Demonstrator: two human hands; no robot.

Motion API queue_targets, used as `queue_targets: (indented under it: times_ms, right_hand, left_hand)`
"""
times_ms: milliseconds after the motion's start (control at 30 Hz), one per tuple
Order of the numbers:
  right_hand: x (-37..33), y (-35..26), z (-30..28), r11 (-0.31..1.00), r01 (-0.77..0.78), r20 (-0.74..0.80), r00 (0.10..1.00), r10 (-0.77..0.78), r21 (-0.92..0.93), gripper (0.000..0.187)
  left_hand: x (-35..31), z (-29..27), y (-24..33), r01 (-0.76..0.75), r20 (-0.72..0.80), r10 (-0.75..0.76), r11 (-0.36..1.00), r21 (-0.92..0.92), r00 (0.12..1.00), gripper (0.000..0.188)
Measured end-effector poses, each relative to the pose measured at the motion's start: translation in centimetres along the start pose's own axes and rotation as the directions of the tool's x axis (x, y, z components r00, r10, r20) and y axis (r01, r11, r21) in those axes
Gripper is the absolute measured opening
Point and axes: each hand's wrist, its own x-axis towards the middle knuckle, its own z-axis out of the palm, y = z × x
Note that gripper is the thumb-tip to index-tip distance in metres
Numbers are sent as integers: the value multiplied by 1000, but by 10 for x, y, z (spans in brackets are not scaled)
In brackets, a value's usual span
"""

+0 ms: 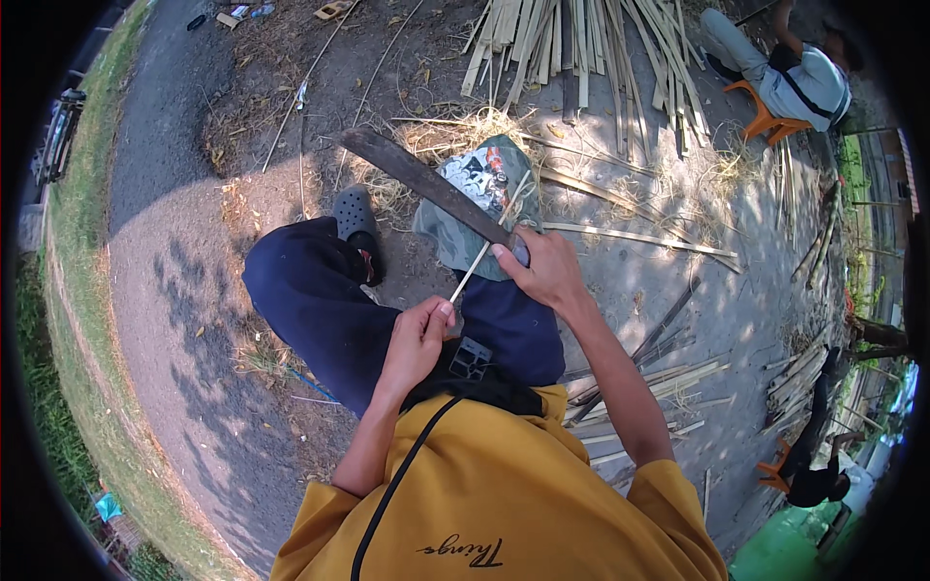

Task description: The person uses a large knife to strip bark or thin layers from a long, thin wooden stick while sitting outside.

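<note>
Head view, looking down past a mustard-yellow shirt. Just toward 7 o'clock from centre, the left hand pinches one end of a thin, pale wooden strip, which points to 1 o'clock. Toward 3 o'clock, the right hand is wrapped round the handle of a long, dark-bladed knife, its blade aimed at 10 o'clock. Strip and blade meet near the handle, above a grey-green cloth over the knee. Paring seems partway: curly straw-coloured shavings lie at 12 o'clock, and this strip looks unfinished. Many flat, pale split strips fan out at 1 o'clock; whether those are finished, I cannot tell.
</note>
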Motion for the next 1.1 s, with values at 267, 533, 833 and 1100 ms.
queue_targets:
  times_ms: [267,533,833,1100]
  right_hand:
    - [6,-1,-9,998,-41,31,999,43,-49,51]
    - [-1,10,-6,998,-38,-56,998,40,44,50]
    - [-5,14,-8,999,-3,-97,995,6,35,49]
    - [-10,5,-1,999,-9,-51,999,7,-41,52]
  left_hand:
    - [40,15,10,-66,26,66,998,17,997,32]
    - [12,6,1,-97,47,96,995,9,994,35]
    - [-12,2,19,-94,7,94,987,129,996,30]
    - [19,18,32,-134,-60,147,974,183,987,25]
